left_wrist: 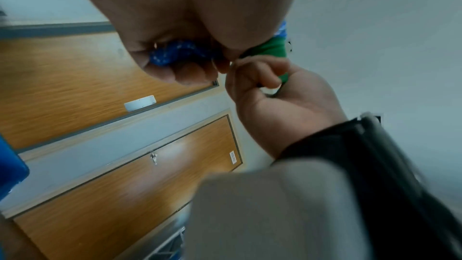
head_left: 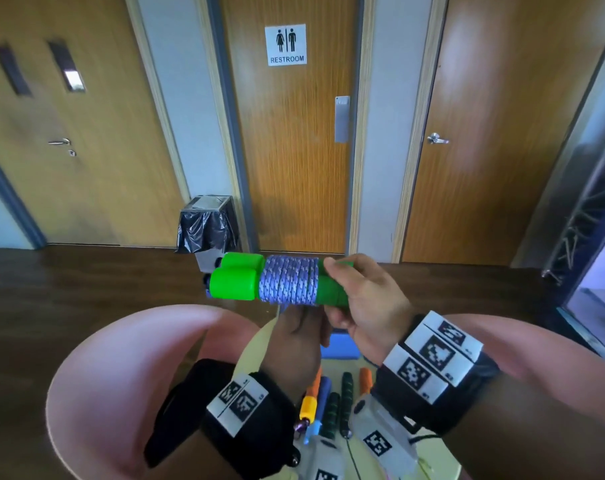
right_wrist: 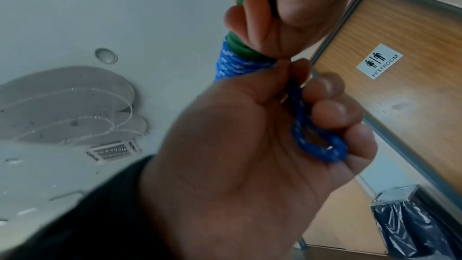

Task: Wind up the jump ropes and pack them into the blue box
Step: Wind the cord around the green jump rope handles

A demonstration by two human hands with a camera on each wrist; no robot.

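A jump rope with two bright green handles (head_left: pixel 238 278) side by side is held up level at chest height. Its blue-and-white cord (head_left: pixel 289 280) is wound in tight turns round the handles' middle. My right hand (head_left: pixel 360 296) grips the handles' right end, thumb on top. My left hand (head_left: pixel 294 329) is just under the coil; in the right wrist view its fingers (right_wrist: pixel 325 110) curl round a short loop of the cord (right_wrist: pixel 317 145). The blue box (head_left: pixel 339 346) shows partly below the hands, on the table.
Several other jump ropes (head_left: pixel 329 400) with orange, yellow, blue and dark green handles lie on the pale round table (head_left: pixel 256 344) beneath my wrists. Pink rounded shapes flank the table. A bin with a black liner (head_left: pixel 209 223) stands by the restroom door.
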